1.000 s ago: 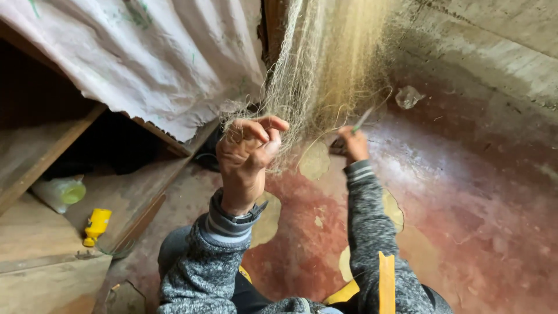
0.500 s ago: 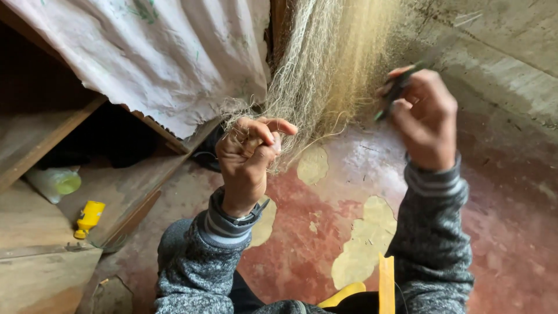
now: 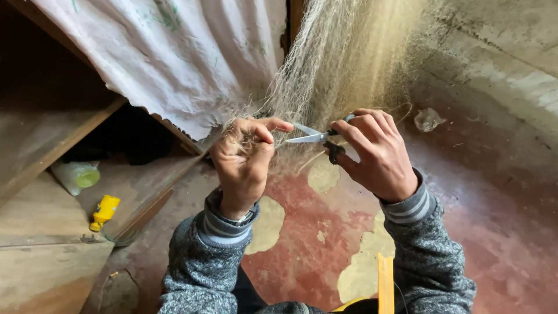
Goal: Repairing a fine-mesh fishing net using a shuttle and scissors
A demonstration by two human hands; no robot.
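Pale, hair-fine net (image 3: 343, 64) hangs from the top centre of the frame and fans down toward the hands – it looks nearly weightless, limp and easily snagged, so I judge it best taken by a small pinched bunch, not a single strand. The left hand (image 3: 244, 160) does just that: fingers curled tight on a tuft at mid-frame, forefinger pointing right. The right hand (image 3: 375, 154) is closed round the dark handles of small scissors (image 3: 317, 136), whose blades stand slightly apart (steel, stiff, likely slick). Their long axis runs nearly level across the frame, tips pointing left toward the pinched tuft and just beside it – whether they touch a strand I cannot tell. The net's threads run top to bottom, leaning lower left. Behind, a white cloth (image 3: 174, 58) drapes at upper left; a yellow bottle (image 3: 104, 210) lies at lower left.
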